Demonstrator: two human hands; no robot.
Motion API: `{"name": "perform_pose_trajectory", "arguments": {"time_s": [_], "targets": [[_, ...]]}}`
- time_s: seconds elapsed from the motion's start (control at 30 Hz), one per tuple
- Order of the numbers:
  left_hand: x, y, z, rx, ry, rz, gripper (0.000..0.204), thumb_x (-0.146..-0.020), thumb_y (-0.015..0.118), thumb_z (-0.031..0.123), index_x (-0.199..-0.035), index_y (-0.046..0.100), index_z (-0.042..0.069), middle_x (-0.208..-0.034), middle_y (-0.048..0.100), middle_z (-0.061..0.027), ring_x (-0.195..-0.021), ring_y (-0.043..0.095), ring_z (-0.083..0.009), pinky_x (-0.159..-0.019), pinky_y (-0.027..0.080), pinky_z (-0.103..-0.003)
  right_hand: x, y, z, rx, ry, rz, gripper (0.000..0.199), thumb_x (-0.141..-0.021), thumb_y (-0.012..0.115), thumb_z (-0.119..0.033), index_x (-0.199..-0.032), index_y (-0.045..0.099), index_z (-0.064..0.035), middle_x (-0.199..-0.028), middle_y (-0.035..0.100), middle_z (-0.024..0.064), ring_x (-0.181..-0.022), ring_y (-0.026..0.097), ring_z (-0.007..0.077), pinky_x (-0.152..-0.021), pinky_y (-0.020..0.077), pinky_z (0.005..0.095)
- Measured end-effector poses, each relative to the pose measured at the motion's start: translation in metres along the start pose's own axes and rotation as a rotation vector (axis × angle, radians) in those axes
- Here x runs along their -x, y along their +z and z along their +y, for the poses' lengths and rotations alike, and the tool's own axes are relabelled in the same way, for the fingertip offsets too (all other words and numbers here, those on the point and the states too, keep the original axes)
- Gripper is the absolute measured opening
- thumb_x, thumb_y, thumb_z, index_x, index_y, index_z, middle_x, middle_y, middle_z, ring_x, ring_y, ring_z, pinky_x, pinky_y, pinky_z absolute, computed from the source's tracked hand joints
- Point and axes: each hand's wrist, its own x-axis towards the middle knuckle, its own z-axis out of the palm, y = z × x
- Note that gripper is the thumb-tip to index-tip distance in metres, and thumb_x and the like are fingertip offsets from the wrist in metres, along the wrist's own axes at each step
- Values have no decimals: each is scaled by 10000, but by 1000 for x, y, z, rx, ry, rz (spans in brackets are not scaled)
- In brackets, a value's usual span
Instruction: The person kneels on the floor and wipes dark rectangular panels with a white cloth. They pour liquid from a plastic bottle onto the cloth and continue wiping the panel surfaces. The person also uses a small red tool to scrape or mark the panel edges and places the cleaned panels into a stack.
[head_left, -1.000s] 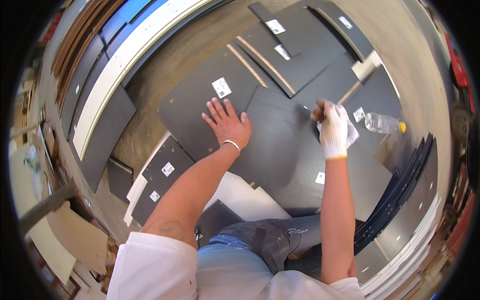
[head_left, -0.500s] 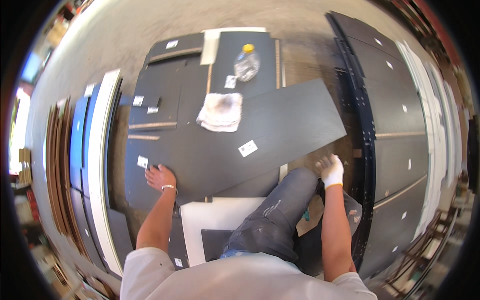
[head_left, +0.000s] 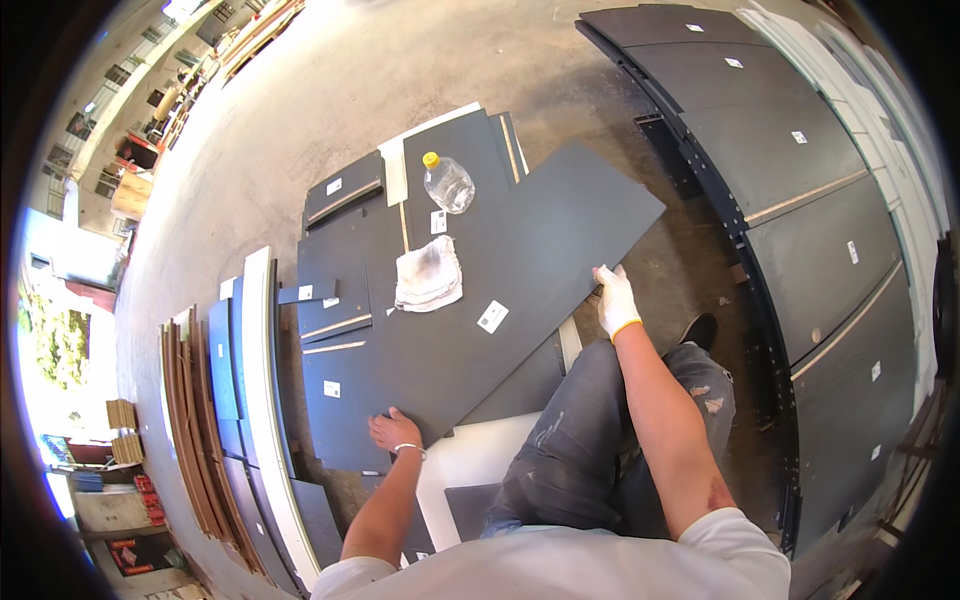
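Observation:
A dark grey panel (head_left: 560, 240) with a white label lies slanted across a stack of similar dark boards (head_left: 335, 425). My bare left hand (head_left: 395, 430), with a band at the wrist, rests at the panel's near left corner, its fingers stretched out over the boards. My right hand (head_left: 617, 300), in a white glove with a yellow cuff, is closed on the panel's near right edge. A folded, stained white cloth (head_left: 430, 275) lies left of the panel's middle. Beyond it, a clear plastic bottle (head_left: 450, 187) with a yellow cap lies on the stack.
Stacked dark panels (head_left: 780, 140) run along the right side, beside white boards. On the left lean brown boards (head_left: 190, 430), blue-faced boards (head_left: 222, 360) and a long white board (head_left: 270, 400). A white panel (head_left: 500, 437) lies by my legs. Concrete floor (head_left: 390, 75) stretches beyond the stack.
My right hand has moved from beside the panel onto its edge and closed there. My left hand has shifted toward the panel's near corner. The view has turned.

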Motion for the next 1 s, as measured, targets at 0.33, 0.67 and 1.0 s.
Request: {"name": "perform_pose_trajectory", "arguments": {"time_s": [0.33,0.67,1.0], "targets": [[79,-10,13,311,-91,-373,521,-977,750,345,-1208,583,-91,-1073,632,-297,-891,686,-434,-761,578,-554,-27,28,10,17,0,-55,840,-935,612,-41,-1648,186,86,-1548,488,228,-1424,485,270,-1194,342,344],[83,-43,30,800,-613,-956,563,-1059,651,331,-1335,488,-133,-1144,650,-314,-920,723,-473,-790,655,-565,-51,29,23,54,54,-311,824,-971,593,-125,-1632,174,132,-1549,478,188,-1249,527,199,-1180,335,304],[87,-42,59,878,-748,-1067,592,-1096,581,375,-1361,484,-145,-1351,595,-347,-1286,607,-462,-1081,547,-561,-10,33,2,376,199,-595,750,-993,568,-152,-1620,252,110,-1660,366,247,-1547,366,276,-1252,283,326]]}}
